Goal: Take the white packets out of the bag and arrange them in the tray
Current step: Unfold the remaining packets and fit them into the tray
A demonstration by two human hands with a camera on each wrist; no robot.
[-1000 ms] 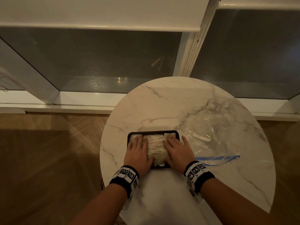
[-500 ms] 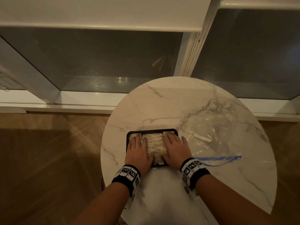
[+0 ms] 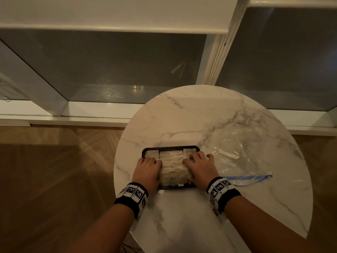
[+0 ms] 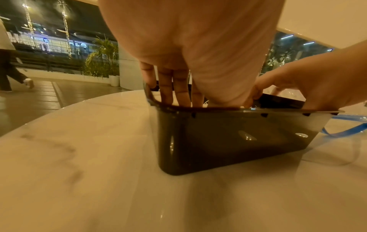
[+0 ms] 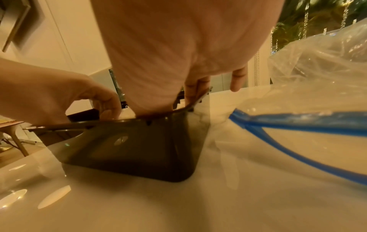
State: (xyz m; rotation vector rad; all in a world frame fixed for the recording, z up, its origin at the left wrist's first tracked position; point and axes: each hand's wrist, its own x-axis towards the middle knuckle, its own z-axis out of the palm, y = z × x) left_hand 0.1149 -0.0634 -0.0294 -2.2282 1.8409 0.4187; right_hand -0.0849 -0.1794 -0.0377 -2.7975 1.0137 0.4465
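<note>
Both hands have curled their fingers down into the tray (image 3: 171, 148), the left hand (image 3: 148, 169) and right hand (image 3: 199, 168) now clutching the outer packets (image 3: 171, 167) either side of the middle row, so the bag (image 3: 242, 154) right of it looks emptied.

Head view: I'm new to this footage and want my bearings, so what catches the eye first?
Both hands, left and right, are down in a black tray packed with white packets, at the near middle of a round marble table. Just right of the tray lies a crumpled clear bag with a blue zip strip.
</note>
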